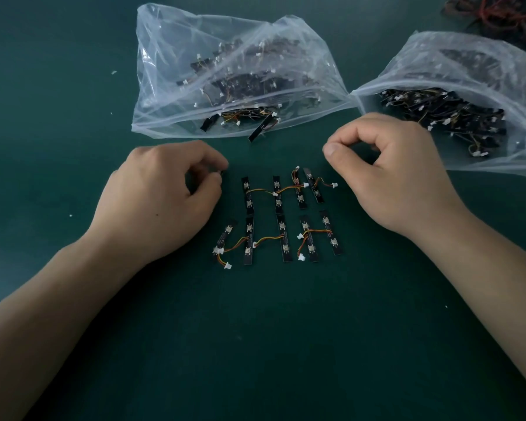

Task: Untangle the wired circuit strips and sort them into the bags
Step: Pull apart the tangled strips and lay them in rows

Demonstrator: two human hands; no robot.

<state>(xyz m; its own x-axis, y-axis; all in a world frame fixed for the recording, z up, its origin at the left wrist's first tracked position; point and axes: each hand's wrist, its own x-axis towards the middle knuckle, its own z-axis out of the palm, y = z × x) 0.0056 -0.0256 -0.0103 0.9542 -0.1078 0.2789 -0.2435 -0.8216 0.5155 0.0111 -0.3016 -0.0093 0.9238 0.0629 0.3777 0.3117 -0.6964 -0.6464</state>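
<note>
View from above a dark green table, with both bare forearms reaching in from the lower corners. The left hand rests knuckles-up on the table just left of the circuit strips. Its fingers are curled under and its thumb tip meets the index finger over a small dark speck (too small to tell whether anything is pinched). The right hand hovers just right of the strips, wrist raised and fingers curled into a loose fist. Its thumb is pressed to the bent index finger, with nothing visible between them. The short black strips lie flat between the hands in two rows, four above and five below. Within each row, some neighbouring strips are joined by orange, yellow and red wires with white connectors. Behind the hands sit two clear plastic bags, both holding piles of similar strips. The left bag has one loose strip poking from its mouth, and the right bag lies partly behind the right hand. A tangle of wires sits in the far right corner.
</note>
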